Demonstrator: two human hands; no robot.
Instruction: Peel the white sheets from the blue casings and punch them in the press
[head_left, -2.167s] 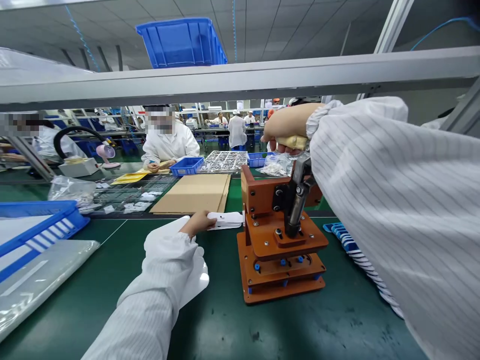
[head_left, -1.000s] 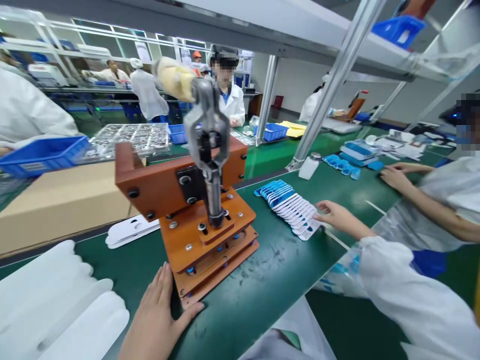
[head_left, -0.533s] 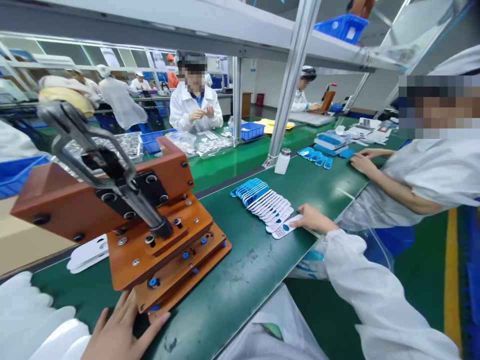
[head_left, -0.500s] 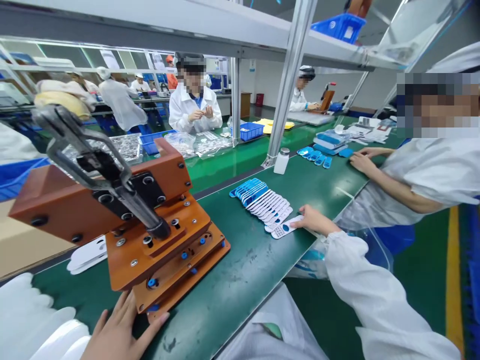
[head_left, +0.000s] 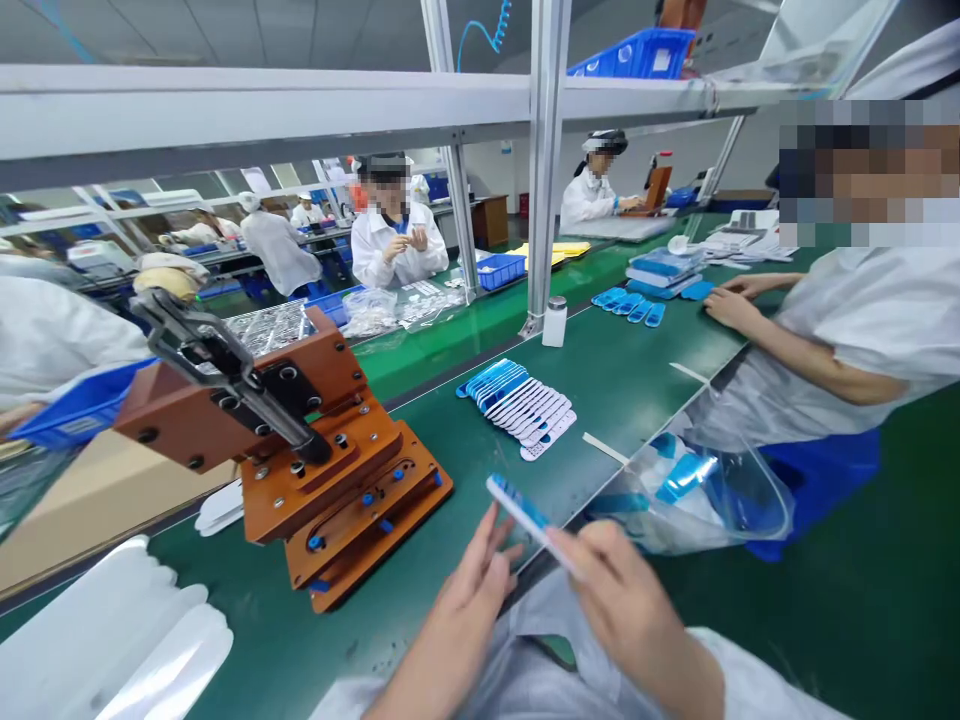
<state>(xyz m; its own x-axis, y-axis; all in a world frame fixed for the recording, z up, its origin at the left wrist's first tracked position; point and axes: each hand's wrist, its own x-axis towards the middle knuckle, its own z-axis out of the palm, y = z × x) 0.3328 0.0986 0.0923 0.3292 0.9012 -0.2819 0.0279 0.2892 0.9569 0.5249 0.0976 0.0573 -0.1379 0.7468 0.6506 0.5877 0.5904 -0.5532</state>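
My right hand (head_left: pixel 626 600) grips one end of a thin, elongated blue-and-white panel (head_left: pixel 519 505), held tilted above the front edge of the bench. Close by its far end is my left hand (head_left: pixel 469 605), fingers apart; whether they touch the panel I cannot tell. Beyond the hands, a fanned row of similar panels (head_left: pixel 517 400) lies on the green bench, blue film showing at its far end and white faces with dark printing nearer. To the left stands an orange-brown press fixture (head_left: pixel 352 500) with a metal toggle clamp (head_left: pixel 240 375) and blue pins.
White rounded sheets (head_left: pixel 127 640) overlap at the bench's left. A white bottle (head_left: pixel 554 325) stands by the aluminium post (head_left: pixel 546 170). A clear bag (head_left: pixel 690 490) of film scraps hangs at the front edge. A co-worker's hands (head_left: pixel 739 300) are at the right.
My right hand has taken a panel from the near end of the row and brought it toward me. My left hand has left the fixture's base and come beside the panel. The view has shifted.
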